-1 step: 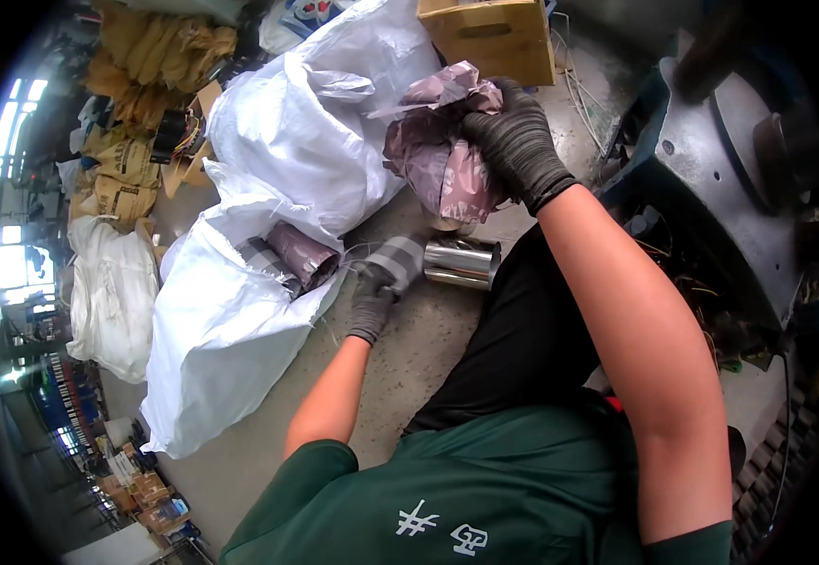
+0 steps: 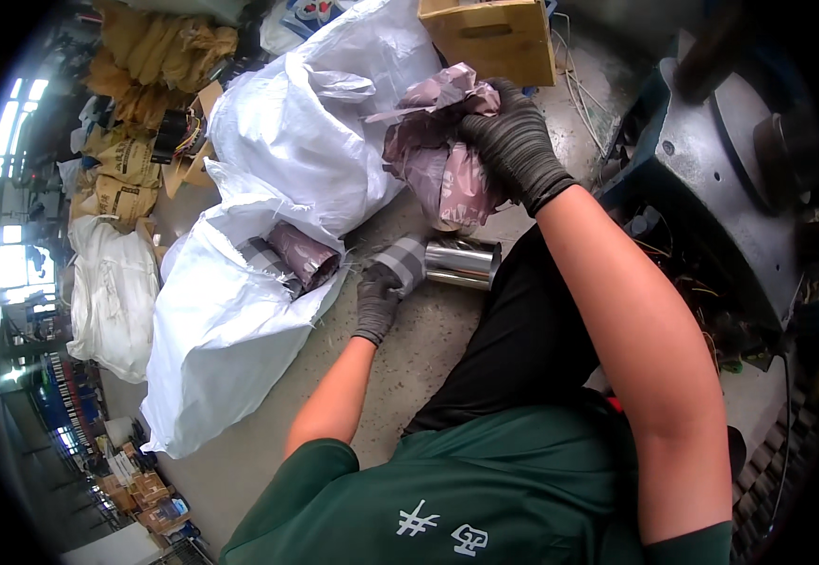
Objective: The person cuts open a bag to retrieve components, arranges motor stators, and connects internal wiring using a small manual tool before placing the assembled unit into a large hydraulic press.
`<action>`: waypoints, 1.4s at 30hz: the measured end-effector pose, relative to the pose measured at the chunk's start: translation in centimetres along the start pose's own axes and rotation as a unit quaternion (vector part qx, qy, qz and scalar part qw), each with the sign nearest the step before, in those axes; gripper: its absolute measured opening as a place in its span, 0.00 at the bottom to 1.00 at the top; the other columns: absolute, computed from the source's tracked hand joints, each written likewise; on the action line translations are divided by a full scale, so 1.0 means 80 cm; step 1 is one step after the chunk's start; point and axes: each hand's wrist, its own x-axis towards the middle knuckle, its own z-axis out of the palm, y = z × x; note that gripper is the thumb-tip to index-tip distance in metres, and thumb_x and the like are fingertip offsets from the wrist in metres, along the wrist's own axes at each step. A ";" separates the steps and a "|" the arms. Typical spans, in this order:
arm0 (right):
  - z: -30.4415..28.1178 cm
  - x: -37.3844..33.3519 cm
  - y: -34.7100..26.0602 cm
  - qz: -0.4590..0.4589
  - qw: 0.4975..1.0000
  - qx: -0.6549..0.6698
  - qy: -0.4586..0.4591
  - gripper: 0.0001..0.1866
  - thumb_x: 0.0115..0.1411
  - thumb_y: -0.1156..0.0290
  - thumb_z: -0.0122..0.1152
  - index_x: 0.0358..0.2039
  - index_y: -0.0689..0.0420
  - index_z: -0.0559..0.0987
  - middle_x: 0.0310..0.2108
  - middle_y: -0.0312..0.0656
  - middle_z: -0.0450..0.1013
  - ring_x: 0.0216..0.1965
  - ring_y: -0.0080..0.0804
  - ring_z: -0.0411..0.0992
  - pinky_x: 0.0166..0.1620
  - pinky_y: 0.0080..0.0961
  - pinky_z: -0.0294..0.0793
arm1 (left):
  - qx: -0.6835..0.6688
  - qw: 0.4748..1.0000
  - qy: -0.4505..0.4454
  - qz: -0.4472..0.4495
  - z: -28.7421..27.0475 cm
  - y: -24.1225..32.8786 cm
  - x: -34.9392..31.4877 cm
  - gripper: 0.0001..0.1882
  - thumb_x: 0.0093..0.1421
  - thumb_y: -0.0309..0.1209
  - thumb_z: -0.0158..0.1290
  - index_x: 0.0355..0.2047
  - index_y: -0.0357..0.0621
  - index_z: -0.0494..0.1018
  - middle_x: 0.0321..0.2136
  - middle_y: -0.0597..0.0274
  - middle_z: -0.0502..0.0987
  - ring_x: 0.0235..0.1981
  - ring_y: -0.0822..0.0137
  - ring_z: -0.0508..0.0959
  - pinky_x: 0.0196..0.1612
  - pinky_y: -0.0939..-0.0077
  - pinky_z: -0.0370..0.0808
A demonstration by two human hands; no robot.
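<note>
My right hand (image 2: 513, 141), in a grey knit glove, is closed on a crumpled pinkish-purple plastic wrapper (image 2: 428, 165) and holds it up above the floor. Lower and to the left, my gloved left hand (image 2: 378, 299) has its fingers around a grey, light-banded cylinder (image 2: 402, 260). That cylinder meets, or nearly meets, the end of a shiny metal cylinder (image 2: 464, 262) lying by my leg. In the mouth of a white woven sack (image 2: 221, 339) on my left lie a purple-wrapped cylinder (image 2: 303, 256) and a darker one.
A second, fuller white sack (image 2: 287, 141) stands beyond the first. Behind the wrapper is a wooden box (image 2: 494, 38). A heavy metal machine (image 2: 692, 160) rises at the right. Brown sacks (image 2: 127, 179) and another white bag (image 2: 113, 292) sit at the far left.
My left hand has shifted slightly right with the banded cylinder, toward the shiny one. My right hand and the wrapper have hardly moved.
</note>
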 end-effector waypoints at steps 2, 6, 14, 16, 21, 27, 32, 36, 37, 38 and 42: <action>0.018 -0.003 -0.009 -0.028 0.999 0.000 -0.021 0.30 0.49 0.66 0.71 0.52 0.61 0.75 0.44 0.50 0.80 0.46 0.40 0.79 0.52 0.32 0.76 | 0.055 0.997 0.059 -0.004 0.029 -0.018 -0.014 0.10 0.54 0.26 0.55 0.38 0.40 0.78 0.41 0.40 0.79 0.48 0.42 0.78 0.53 0.57 0.74; 0.015 -0.006 -0.006 -0.021 0.999 0.019 -0.045 0.32 0.50 0.66 0.71 0.55 0.61 0.75 0.44 0.49 0.79 0.47 0.39 0.78 0.53 0.30 0.75 | -0.103 0.975 -0.046 -0.191 0.048 -0.022 0.012 0.12 0.53 0.25 0.54 0.39 0.40 0.76 0.42 0.38 0.78 0.49 0.39 0.77 0.53 0.55 0.73; 0.008 -0.003 0.007 -0.008 0.998 0.022 -0.051 0.32 0.46 0.61 0.71 0.53 0.57 0.76 0.47 0.55 0.79 0.49 0.51 0.78 0.55 0.38 0.76 | -0.100 0.975 -0.084 -0.178 0.006 0.002 0.058 0.21 0.58 0.25 0.51 0.53 0.38 0.77 0.47 0.47 0.82 0.49 0.51 0.80 0.54 0.60 0.75; 0.018 -0.005 -0.002 -0.022 0.997 0.032 -0.060 0.32 0.47 0.61 0.71 0.53 0.57 0.76 0.47 0.55 0.79 0.49 0.52 0.78 0.55 0.38 0.76 | -0.043 0.985 -0.110 -0.128 -0.025 -0.013 0.057 0.24 0.58 0.27 0.53 0.56 0.39 0.76 0.45 0.50 0.83 0.46 0.52 0.82 0.51 0.62 0.78; 0.009 -0.008 -0.004 -0.001 0.998 0.014 -0.054 0.31 0.47 0.61 0.71 0.53 0.55 0.76 0.48 0.55 0.78 0.50 0.52 0.77 0.55 0.39 0.76 | -0.106 0.921 -0.274 -0.257 -0.096 0.011 0.085 0.21 0.61 0.34 0.54 0.53 0.40 0.78 0.32 0.53 0.82 0.27 0.63 0.81 0.28 0.67 0.79; 0.016 -0.004 -0.014 0.003 0.998 0.001 -0.060 0.33 0.47 0.67 0.71 0.56 0.57 0.75 0.46 0.51 0.80 0.48 0.43 0.79 0.53 0.33 0.77 | -0.383 0.844 0.218 -0.305 -0.118 -0.021 0.112 0.25 0.60 0.40 0.60 0.54 0.39 0.73 0.39 0.50 0.77 0.34 0.57 0.78 0.27 0.65 0.78; 0.008 -0.005 -0.014 0.004 0.997 -0.011 -0.071 0.32 0.48 0.65 0.72 0.56 0.57 0.75 0.45 0.52 0.80 0.47 0.44 0.79 0.53 0.33 0.77 | 0.119 0.989 0.089 0.013 -0.070 0.005 0.114 0.36 0.49 0.35 0.68 0.60 0.53 0.71 0.59 0.47 0.68 0.56 0.49 0.72 0.57 0.55 0.73; 0.012 -0.005 -0.017 0.008 0.997 -0.025 -0.072 0.32 0.49 0.63 0.72 0.55 0.57 0.75 0.46 0.51 0.79 0.47 0.45 0.79 0.53 0.34 0.77 | 0.295 0.953 -0.035 -0.058 -0.062 -0.006 0.121 0.44 0.42 0.37 0.70 0.63 0.67 0.70 0.70 0.47 0.56 0.67 0.43 0.62 0.67 0.49 0.63; 0.016 -0.006 -0.021 0.010 0.997 -0.035 -0.070 0.32 0.48 0.63 0.73 0.55 0.57 0.76 0.46 0.52 0.79 0.48 0.46 0.79 0.53 0.34 0.77 | 0.300 0.951 -0.038 -0.060 -0.061 -0.011 0.118 0.45 0.42 0.43 0.69 0.64 0.67 0.69 0.71 0.50 0.55 0.68 0.43 0.61 0.68 0.47 0.61; 0.014 -0.006 -0.017 0.014 0.997 -0.039 -0.067 0.32 0.48 0.63 0.73 0.55 0.57 0.76 0.46 0.52 0.79 0.48 0.46 0.79 0.53 0.34 0.77 | 0.296 0.953 -0.041 -0.057 -0.054 -0.001 0.124 0.45 0.42 0.43 0.69 0.64 0.67 0.69 0.71 0.50 0.55 0.68 0.43 0.61 0.68 0.47 0.61; 0.011 -0.003 -0.012 -0.007 0.996 -0.050 -0.077 0.32 0.48 0.61 0.73 0.54 0.57 0.75 0.46 0.53 0.79 0.48 0.47 0.79 0.53 0.36 0.77 | 0.305 0.948 -0.044 -0.081 -0.045 0.035 0.132 0.46 0.43 0.55 0.67 0.64 0.65 0.68 0.69 0.50 0.59 0.65 0.42 0.63 0.66 0.45 0.62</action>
